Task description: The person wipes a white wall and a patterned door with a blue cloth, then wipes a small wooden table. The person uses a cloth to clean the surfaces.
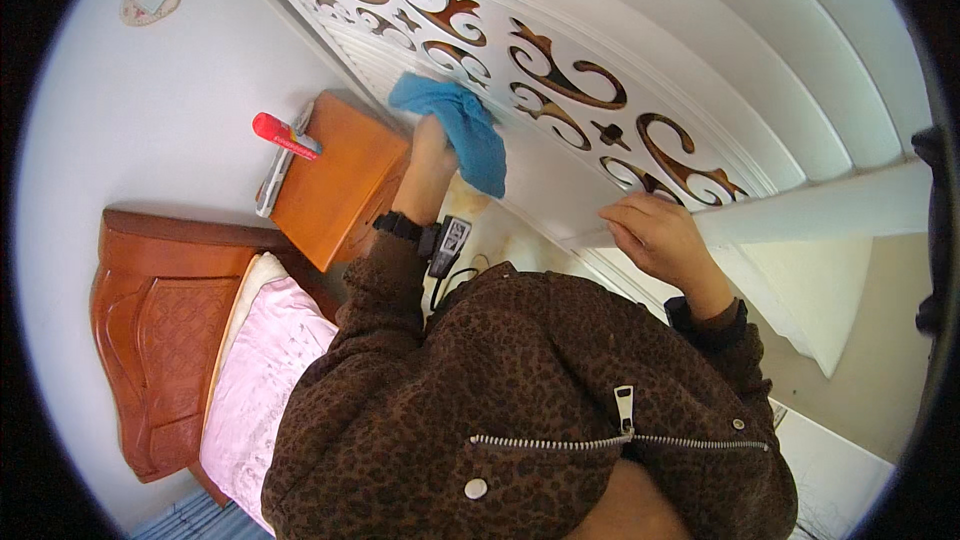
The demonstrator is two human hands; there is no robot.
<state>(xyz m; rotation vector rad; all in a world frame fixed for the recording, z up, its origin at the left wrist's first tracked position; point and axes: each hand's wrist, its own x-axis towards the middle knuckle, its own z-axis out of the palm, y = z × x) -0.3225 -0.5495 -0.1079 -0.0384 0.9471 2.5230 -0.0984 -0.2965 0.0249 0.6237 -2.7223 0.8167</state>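
A blue cloth (pixel 469 131) is bunched in my left hand (pixel 435 146), which presses it towards the white panel (pixel 540 187) below the scroll cut-outs. Part of that hand is hidden under the cloth. My right hand (pixel 656 240) is at the lower edge of the openwork, its fingers bent against the white partition (pixel 495 52); whether they grip the edge cannot be told. Both wrists wear dark bands, and a small dark device with a cable (pixel 450 244) hangs by the left one.
An orange-brown wooden nightstand (pixel 337 172) stands left of my left arm, with a red container (pixel 285 135) on it. Beyond are a carved wooden headboard (pixel 172 337) and a bed with a pink sheet (pixel 262 360). White slanted boards (pixel 750 37) rise above the openwork.
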